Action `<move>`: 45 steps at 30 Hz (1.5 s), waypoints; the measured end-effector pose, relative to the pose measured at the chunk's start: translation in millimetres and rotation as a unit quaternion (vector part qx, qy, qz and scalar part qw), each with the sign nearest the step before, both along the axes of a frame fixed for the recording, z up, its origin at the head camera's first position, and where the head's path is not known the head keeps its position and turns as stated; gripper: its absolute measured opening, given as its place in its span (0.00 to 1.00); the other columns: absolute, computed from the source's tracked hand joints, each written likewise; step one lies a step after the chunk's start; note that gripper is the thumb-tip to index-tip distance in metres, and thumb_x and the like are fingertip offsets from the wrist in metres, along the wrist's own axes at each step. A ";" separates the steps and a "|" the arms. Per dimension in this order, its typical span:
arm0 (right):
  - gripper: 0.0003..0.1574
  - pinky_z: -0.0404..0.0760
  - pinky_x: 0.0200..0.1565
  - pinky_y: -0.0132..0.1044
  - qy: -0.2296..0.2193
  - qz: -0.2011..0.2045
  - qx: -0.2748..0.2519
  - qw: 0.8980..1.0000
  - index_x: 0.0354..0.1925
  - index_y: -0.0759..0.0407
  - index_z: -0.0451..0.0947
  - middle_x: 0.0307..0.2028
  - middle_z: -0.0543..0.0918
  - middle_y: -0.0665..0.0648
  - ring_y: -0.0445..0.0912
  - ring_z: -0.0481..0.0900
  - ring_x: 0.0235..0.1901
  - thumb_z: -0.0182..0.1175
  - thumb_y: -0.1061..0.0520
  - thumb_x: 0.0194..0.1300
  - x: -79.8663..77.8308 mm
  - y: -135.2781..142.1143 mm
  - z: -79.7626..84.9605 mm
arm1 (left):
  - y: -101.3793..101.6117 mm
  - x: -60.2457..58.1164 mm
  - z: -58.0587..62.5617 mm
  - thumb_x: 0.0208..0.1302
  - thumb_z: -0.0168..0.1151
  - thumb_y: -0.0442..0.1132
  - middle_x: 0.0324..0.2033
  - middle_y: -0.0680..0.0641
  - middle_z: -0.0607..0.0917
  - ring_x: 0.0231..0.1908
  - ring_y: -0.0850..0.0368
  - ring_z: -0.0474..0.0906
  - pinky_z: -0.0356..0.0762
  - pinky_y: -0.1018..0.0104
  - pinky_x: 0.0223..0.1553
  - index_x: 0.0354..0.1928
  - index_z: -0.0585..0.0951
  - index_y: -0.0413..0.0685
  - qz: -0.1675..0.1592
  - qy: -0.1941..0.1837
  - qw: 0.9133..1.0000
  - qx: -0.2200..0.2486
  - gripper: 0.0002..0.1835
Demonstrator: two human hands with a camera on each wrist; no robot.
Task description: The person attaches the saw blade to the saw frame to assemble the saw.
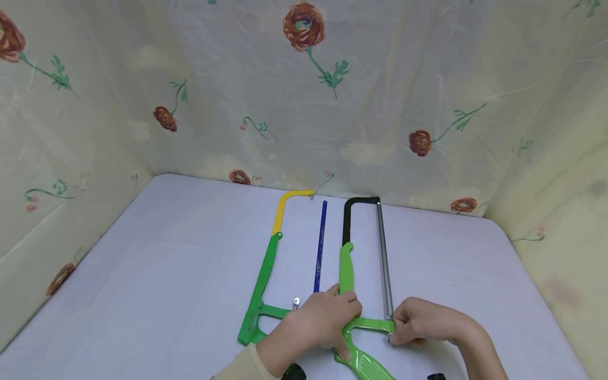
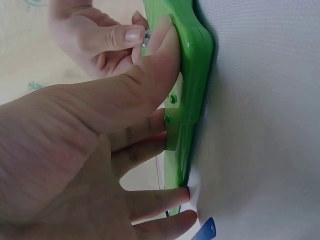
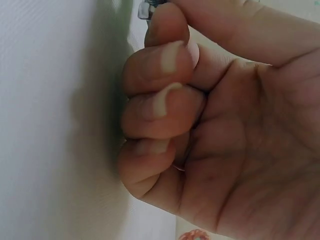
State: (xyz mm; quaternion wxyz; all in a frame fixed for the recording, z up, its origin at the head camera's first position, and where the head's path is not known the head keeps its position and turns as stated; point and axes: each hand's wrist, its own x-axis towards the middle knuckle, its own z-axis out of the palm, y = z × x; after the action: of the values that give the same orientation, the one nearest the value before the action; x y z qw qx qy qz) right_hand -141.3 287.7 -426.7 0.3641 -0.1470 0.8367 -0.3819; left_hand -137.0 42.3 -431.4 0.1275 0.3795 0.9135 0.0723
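A light green hacksaw (image 1: 347,269) with a black front arm and a grey blade (image 1: 384,258) lies flat on the white table. My left hand (image 1: 323,319) holds its frame by the handle, the thumb pressing the green plastic in the left wrist view and the fingers spread along the edge. At the blade's near end, my right hand (image 1: 418,319) pinches a small metal tension nut (image 2: 147,36) between thumb and forefinger. The other right fingers are curled into the palm in the right wrist view. The fingers mostly cover the nut (image 3: 146,10).
Left of the held saw lies a second hacksaw frame (image 1: 267,266), dark green and yellow, without a blade fitted. A loose blue blade (image 1: 321,243) lies between the two. A small metal fitting (image 1: 296,302) sits on the second frame. Flowered curtain (image 1: 370,105) surrounds the table (image 1: 180,295).
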 end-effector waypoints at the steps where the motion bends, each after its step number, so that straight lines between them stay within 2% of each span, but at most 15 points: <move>1: 0.30 0.59 0.19 0.29 0.001 -0.001 0.001 1.000 0.24 0.82 0.66 0.13 0.67 0.47 0.38 0.62 0.15 0.67 0.56 0.59 0.2 -0.4 0.6 | 0.3 -0.2 0.0 0.38 0.77 0.63 0.56 0.60 0.78 0.68 0.39 0.69 0.79 0.51 0.61 0.57 0.78 0.63 -0.002 0.001 1.000 0.000 0.39; 5: 0.33 0.57 0.18 0.28 0.021 -0.004 0.014 1.000 0.21 0.81 0.68 0.12 0.68 0.47 0.38 0.63 0.14 0.69 0.52 0.58 1.3 -2.9 1.9 | 1.0 -0.7 1.2 0.38 0.77 0.63 0.55 0.61 0.78 0.69 0.39 0.69 0.79 0.51 0.60 0.57 0.78 0.63 -0.002 0.001 1.000 0.000 0.39; 8: 0.33 0.56 0.18 0.28 0.035 -0.015 0.047 0.998 0.14 0.70 0.69 0.10 0.68 0.46 0.37 0.61 0.13 0.70 0.47 0.58 2.1 -7.5 1.7 | 1.0 0.0 3.1 0.38 0.78 0.63 0.55 0.60 0.78 0.69 0.39 0.69 0.79 0.52 0.60 0.57 0.78 0.62 -0.001 -0.001 1.000 -0.003 0.39; 12: 0.29 0.56 0.18 0.29 0.057 -0.042 0.106 0.992 0.11 0.54 0.72 0.09 0.67 0.45 0.38 0.59 0.13 0.72 0.41 0.55 5.0 -17.1 2.6 | 0.5 1.2 5.5 0.38 0.78 0.62 0.55 0.60 0.78 0.68 0.39 0.69 0.80 0.52 0.58 0.57 0.78 0.62 -0.001 -0.002 1.000 -0.003 0.39; 17: 0.31 0.55 0.19 0.30 0.097 -0.075 0.172 0.977 0.09 0.54 0.71 0.07 0.65 0.45 0.39 0.58 0.12 0.75 0.40 0.49 9.9 -28.9 6.3 | 0.3 1.1 5.9 0.38 0.78 0.63 0.55 0.60 0.78 0.69 0.39 0.69 0.80 0.53 0.59 0.57 0.78 0.62 -0.002 -0.001 1.000 -0.002 0.40; 22: 0.30 0.55 0.20 0.30 0.118 -0.093 0.218 0.964 0.09 0.54 0.70 0.08 0.64 0.46 0.39 0.59 0.14 0.77 0.40 0.43 12.7 -35.2 6.9 | 0.7 0.2 5.4 0.37 0.78 0.63 0.55 0.60 0.78 0.68 0.39 0.69 0.80 0.53 0.59 0.56 0.78 0.61 -0.003 0.002 1.000 -0.002 0.40; 28: 0.25 0.56 0.20 0.31 0.124 -0.104 0.237 0.958 0.10 0.55 0.72 0.09 0.67 0.47 0.40 0.61 0.15 0.76 0.45 0.43 13.6 -38.8 4.9 | 1.3 0.0 5.3 0.36 0.77 0.63 0.54 0.60 0.78 0.68 0.39 0.69 0.80 0.53 0.59 0.56 0.78 0.61 -0.004 0.006 1.000 -0.004 0.40; 33: 0.23 0.58 0.19 0.31 0.126 -0.100 0.229 0.960 0.10 0.54 0.71 0.09 0.68 0.48 0.41 0.62 0.14 0.74 0.49 0.43 14.8 -38.0 5.4 | 1.3 0.2 4.8 0.37 0.77 0.64 0.53 0.60 0.78 0.69 0.39 0.69 0.80 0.53 0.59 0.56 0.78 0.61 -0.005 0.004 1.000 -0.005 0.40; 40: 0.22 0.56 0.18 0.30 0.123 -0.051 0.166 0.977 0.08 0.51 0.67 0.07 0.65 0.44 0.39 0.59 0.12 0.69 0.52 0.47 13.8 -30.3 10.0 | 0.4 1.0 4.9 0.38 0.77 0.64 0.54 0.60 0.78 0.68 0.39 0.69 0.80 0.54 0.58 0.57 0.78 0.61 -0.006 0.006 1.000 -0.008 0.40; 45: 0.20 0.56 0.19 0.30 0.105 -0.042 0.143 0.983 0.10 0.54 0.71 0.08 0.67 0.44 0.39 0.60 0.13 0.68 0.52 0.49 12.4 -26.4 9.9 | 0.2 0.9 3.5 0.38 0.77 0.64 0.55 0.60 0.78 0.68 0.39 0.69 0.80 0.53 0.59 0.57 0.77 0.62 -0.005 0.004 1.000 -0.006 0.40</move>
State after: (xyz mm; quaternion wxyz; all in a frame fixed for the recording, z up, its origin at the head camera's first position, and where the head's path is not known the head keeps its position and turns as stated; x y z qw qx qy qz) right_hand -128.9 261.3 -416.7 0.2748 -0.0974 0.9218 -0.2556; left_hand -136.1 42.5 -428.0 0.1262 0.3838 0.9124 0.0648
